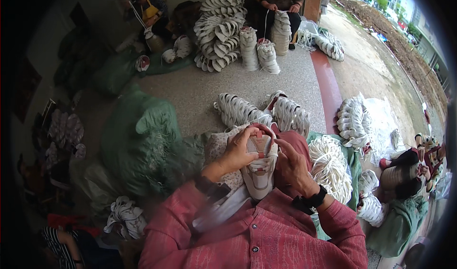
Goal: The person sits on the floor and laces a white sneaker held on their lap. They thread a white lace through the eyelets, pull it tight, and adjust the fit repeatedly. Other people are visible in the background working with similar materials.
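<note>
A white and beige shoe upper point(259, 183) with a pinkish-red tongue and collar rests over my lap, its toe toward me. White laces point(261, 164) cross its front. My left hand point(235, 151) is closed around the upper's left side near the collar, thumb by the tongue. At the opposite edge, my right hand point(293, 163) has its index finger and thumb against the upper beside the lace holes. Whether a lace end lies between those fingers is too small to tell. Just beyond my knees lie two stacks of nested uppers point(240, 109).
A heap of white laces point(331, 169) lies right of my lap, near another stack of uppers point(353, 121). Green sacks point(138, 140) bulge on the left. Farther off, co-workers sit beside a tall pile of uppers point(221, 31); one person's hands point(281, 7) work on a stack.
</note>
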A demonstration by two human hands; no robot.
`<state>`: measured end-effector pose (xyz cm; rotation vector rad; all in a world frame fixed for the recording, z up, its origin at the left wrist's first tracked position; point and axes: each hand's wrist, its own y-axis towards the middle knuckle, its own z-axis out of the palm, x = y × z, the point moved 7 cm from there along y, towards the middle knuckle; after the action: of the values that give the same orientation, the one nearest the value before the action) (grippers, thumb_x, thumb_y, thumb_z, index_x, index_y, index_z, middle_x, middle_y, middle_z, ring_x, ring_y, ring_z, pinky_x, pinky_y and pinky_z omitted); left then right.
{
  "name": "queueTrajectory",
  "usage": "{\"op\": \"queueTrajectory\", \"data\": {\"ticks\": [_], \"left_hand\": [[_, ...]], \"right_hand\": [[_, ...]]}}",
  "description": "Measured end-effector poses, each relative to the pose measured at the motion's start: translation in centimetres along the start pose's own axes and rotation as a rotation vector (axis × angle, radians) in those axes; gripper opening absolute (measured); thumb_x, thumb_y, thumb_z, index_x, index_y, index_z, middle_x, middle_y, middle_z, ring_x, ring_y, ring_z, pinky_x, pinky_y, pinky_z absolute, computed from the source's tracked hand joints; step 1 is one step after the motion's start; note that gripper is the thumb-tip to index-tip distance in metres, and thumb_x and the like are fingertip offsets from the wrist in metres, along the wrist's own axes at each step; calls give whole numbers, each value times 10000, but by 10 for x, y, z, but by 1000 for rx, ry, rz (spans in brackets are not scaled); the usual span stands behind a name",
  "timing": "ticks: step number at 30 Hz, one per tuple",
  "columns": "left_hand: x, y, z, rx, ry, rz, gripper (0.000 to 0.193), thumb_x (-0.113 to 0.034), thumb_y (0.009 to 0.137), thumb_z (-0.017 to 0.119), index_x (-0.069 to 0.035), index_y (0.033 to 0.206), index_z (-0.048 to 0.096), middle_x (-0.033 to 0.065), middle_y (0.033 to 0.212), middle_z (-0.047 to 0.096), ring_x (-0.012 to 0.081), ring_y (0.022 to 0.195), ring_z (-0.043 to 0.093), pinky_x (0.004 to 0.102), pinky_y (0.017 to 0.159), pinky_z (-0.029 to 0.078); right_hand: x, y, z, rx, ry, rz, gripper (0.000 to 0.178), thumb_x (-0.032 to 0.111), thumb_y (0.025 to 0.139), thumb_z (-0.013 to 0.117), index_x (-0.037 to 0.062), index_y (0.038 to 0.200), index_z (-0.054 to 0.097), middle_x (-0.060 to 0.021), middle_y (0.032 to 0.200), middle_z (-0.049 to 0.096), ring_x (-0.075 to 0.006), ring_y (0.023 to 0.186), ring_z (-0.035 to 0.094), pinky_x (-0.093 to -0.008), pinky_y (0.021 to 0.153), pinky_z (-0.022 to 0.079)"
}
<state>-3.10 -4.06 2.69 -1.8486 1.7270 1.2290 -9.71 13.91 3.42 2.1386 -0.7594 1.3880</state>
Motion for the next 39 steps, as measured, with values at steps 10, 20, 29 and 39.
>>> {"op": "queueTrajectory", "data": {"ticks": [10, 20, 29, 39], "left_hand": [[44, 18, 15, 386, -683, -348, 614, 61, 713, 756, -15, 1253, 475, 54, 1223, 581, 152, 1130, 555, 306, 983, 451], [28, 20, 12, 511, -158, -284, 656, -148, 676, 828, -42, 1285, 606, 69, 1139, 665, 159, 1084, 595, 294, 967, 457], [28, 13, 16, 445, -358, -228, 658, -235, 681, 877, -71, 1268, 631, 57, 1115, 670, 151, 1062, 591, 295, 953, 456], [31, 16, 11, 466, -63, -166, 624, -415, 805, 756, -47, 1286, 604, 91, 1180, 661, 177, 1101, 602, 320, 969, 455]], "right_hand": [[18, 6, 26, 65, -466, -281, 199, 103, 938, 560, 68, 1131, 595, -140, 961, 650, -351, 774, 667, -439, 647, 530], [-10, 1, 24, -83, -262, -234, 232, 86, 872, 690, 51, 1087, 611, -103, 894, 639, -247, 784, 668, -341, 675, 534], [-26, 7, 27, -19, -15, -81, 243, 77, 870, 716, 24, 1075, 598, -55, 858, 626, -120, 748, 599, -279, 672, 504], [-20, 20, 32, 79, 246, 15, 132, 121, 945, 651, 12, 1005, 609, -18, 825, 621, -117, 692, 563, -274, 636, 482]]}}
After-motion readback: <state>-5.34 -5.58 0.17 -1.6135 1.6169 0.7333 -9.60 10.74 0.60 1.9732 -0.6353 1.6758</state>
